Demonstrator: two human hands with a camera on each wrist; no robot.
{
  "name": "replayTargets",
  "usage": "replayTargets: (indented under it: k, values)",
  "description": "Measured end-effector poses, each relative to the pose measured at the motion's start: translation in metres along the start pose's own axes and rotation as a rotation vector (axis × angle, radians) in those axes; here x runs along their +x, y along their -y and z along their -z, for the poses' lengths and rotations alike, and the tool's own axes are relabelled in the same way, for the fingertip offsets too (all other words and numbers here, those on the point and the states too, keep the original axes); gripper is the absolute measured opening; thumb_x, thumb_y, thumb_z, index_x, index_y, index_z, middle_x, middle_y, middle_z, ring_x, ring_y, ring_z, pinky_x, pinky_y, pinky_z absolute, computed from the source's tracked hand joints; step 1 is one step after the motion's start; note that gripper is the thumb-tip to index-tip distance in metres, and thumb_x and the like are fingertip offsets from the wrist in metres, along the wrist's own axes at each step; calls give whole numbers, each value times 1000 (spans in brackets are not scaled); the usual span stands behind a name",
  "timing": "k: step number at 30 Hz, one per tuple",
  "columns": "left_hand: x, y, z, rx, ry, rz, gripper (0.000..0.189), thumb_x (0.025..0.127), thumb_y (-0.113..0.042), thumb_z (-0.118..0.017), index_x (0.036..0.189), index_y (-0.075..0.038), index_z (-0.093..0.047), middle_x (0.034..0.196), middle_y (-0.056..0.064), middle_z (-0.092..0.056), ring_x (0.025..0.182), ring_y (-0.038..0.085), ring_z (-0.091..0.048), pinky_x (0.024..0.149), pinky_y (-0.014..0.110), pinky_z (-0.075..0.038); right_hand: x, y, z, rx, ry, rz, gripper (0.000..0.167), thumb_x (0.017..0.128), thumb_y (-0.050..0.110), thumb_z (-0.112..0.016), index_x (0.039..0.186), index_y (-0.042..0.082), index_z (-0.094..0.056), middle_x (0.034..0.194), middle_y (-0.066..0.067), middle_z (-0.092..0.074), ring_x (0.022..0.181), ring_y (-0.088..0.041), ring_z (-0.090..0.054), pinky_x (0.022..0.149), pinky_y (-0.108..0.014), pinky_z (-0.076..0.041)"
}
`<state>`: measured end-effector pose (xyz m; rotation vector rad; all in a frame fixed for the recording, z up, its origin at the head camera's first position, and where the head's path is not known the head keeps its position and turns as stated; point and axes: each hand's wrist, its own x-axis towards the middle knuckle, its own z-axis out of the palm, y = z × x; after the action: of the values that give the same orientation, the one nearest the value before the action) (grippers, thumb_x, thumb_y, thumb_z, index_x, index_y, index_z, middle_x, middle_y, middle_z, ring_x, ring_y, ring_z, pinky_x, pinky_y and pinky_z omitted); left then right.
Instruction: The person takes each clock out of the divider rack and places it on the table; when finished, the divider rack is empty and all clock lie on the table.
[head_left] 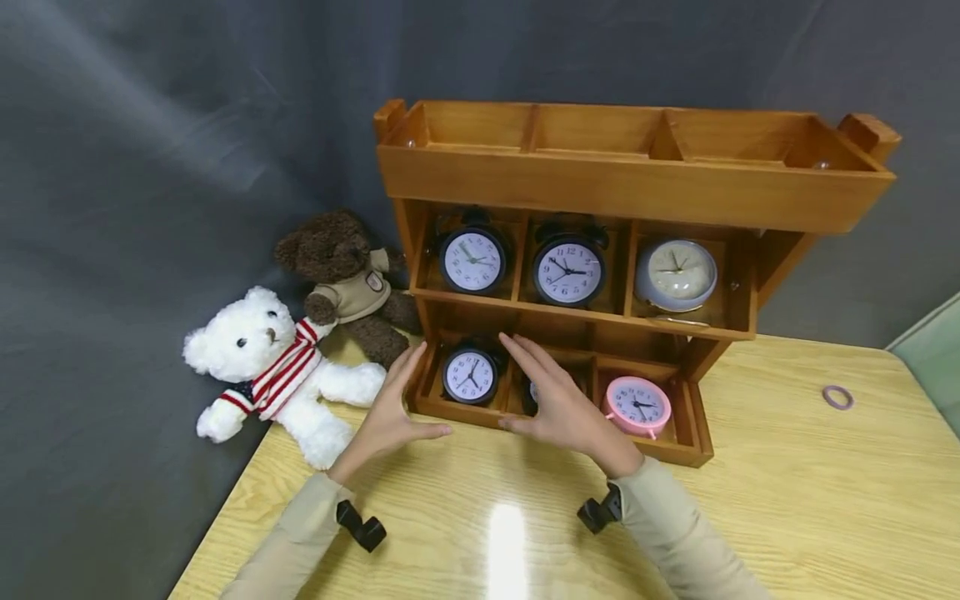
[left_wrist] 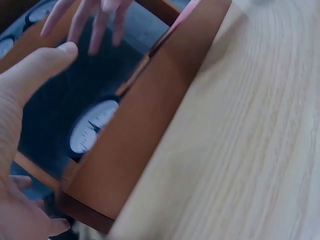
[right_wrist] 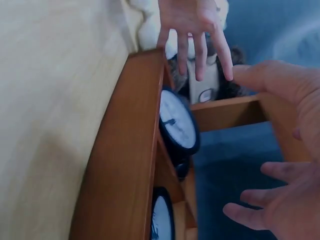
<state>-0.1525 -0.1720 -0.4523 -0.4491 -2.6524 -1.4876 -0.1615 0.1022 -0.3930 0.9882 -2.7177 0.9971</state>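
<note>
My left hand (head_left: 386, 423) is spread at the lower left corner of a wooden shelf (head_left: 630, 185), thumb out and fingers pointing up. Facing it, my right hand (head_left: 558, 410) reaches over the bottom tier's middle compartment with thumb and fingers apart. Between the two hands, a black alarm clock (head_left: 470, 377) stands in the bottom left compartment. Both palms are empty in the wrist views, where the same clock (right_wrist: 177, 122) leans back behind the shelf's front board (left_wrist: 135, 115). A second dark clock (right_wrist: 161, 220) in the middle compartment is mostly hidden by my right hand in the head view.
A pink clock (head_left: 637, 406) sits bottom right. Above are two black clocks (head_left: 568, 271) and a pale round one (head_left: 677, 271); the top tray has bare compartments. White (head_left: 255, 350) and brown (head_left: 337, 258) teddy bears lean left. A purple ring (head_left: 837, 397) lies right on the table.
</note>
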Motion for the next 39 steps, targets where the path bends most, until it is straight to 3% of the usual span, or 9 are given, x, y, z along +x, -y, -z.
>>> replayTargets:
  k: [4, 9, 13, 18, 24, 29, 39]
  values:
    - [5, 13, -7, 2, -18, 46, 122, 62, -27, -93, 157, -24, -16, 161, 19, -11, 146, 44, -16, 109, 70, -24, 33, -14, -15, -17, 80, -14, 107, 70, 11, -87, 155, 21, -22, 152, -19, -35, 136, -40, -39, 106, -56, -41]
    - [12, 25, -16, 10, -51, 110, 124, 60, -32, -93, 156, -26, -15, 161, 10, -18, 147, 36, -20, 113, 63, -24, 60, -23, -31, -50, 210, -2, 103, 70, 3, -84, 154, 15, -26, 154, -18, -34, 138, -42, -36, 108, -60, -37]
    - [18, 30, -23, 26, -70, 129, 124, 59, -36, -94, 156, -25, -17, 161, 5, -23, 146, 32, -26, 115, 55, -29, 71, -26, -38, -118, 304, -8, 105, 69, 0, -85, 154, 17, -27, 156, -17, -31, 141, -42, -31, 106, -67, -33]
    - [24, 34, -26, 22, -62, 131, 125, 58, -36, -94, 156, -24, -17, 161, 2, -23, 144, 30, -31, 114, 50, -33, 75, -30, -46, -232, 361, 9, 108, 66, 7, -89, 154, 17, -27, 159, -13, -27, 143, -47, -22, 106, -73, -27]
    - [27, 40, -26, 46, -58, 137, 125, 59, -36, -94, 156, -23, -17, 160, 3, -24, 141, 31, -36, 113, 48, -35, 77, -34, -55, -282, 311, 42, 102, 66, 20, -91, 151, 12, -34, 155, -15, -33, 141, -47, -27, 106, -70, -30]
    - [27, 40, -26, 36, -54, 154, 124, 59, -37, -93, 156, -20, -17, 161, 6, -23, 142, 34, -33, 113, 50, -34, 78, -37, -55, -276, 242, 84, 99, 61, 19, -93, 146, 10, -42, 149, -16, -41, 134, -44, -39, 104, -67, -36]
    - [27, 39, -25, 40, -57, 162, 125, 58, -36, -94, 156, -23, -17, 161, 3, -23, 143, 31, -33, 114, 47, -34, 79, -32, -39, -195, 181, 30, 101, 61, 17, -90, 147, 10, -40, 147, -19, -42, 128, -43, -46, 103, -64, -38]
